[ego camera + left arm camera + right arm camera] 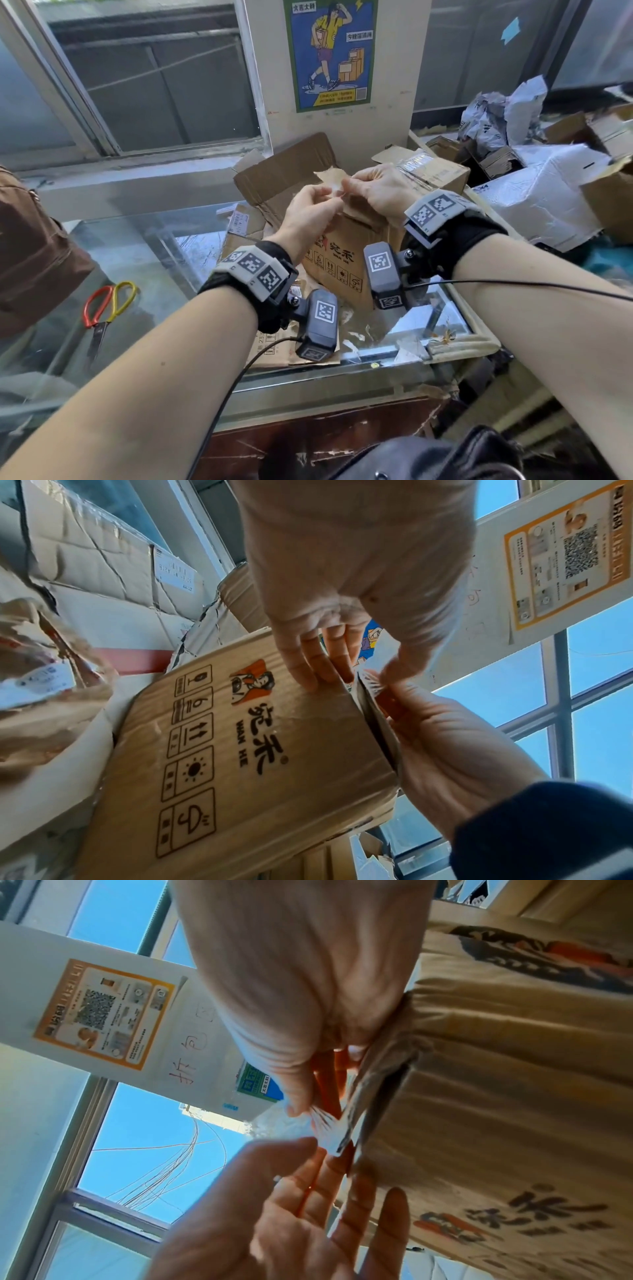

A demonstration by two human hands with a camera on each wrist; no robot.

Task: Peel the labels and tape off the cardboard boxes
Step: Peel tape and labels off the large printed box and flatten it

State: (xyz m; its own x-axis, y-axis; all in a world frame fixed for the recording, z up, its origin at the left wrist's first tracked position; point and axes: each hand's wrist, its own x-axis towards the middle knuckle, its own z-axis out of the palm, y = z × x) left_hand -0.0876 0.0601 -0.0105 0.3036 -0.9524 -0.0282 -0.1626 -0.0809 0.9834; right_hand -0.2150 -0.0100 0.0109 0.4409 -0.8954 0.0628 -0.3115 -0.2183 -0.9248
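Note:
A brown cardboard box [342, 253] [274, 764] [496, 1096] printed with black handling symbols stands upright on the glass counter [154, 246]. A strip of clear tape [330, 181] [371, 681] [325, 1126] sticks up from its top edge, partly lifted. My left hand [330, 202] [356, 669] [322, 1150] pinches the tape at that edge, with its other fingers lying on the printed face. My right hand [347, 186] [394, 693] [308, 1110] pinches the same strip from the other side. How far the tape still clings to the box is hidden by my fingers.
Red and yellow scissors [106, 308] lie on the counter at the left, near a brown bag [30, 246]. Flattened cardboard [284, 171] leans behind the box. A taped box [431, 171], grey mail bags [496, 116] and white wrapping [534, 192] crowd the right.

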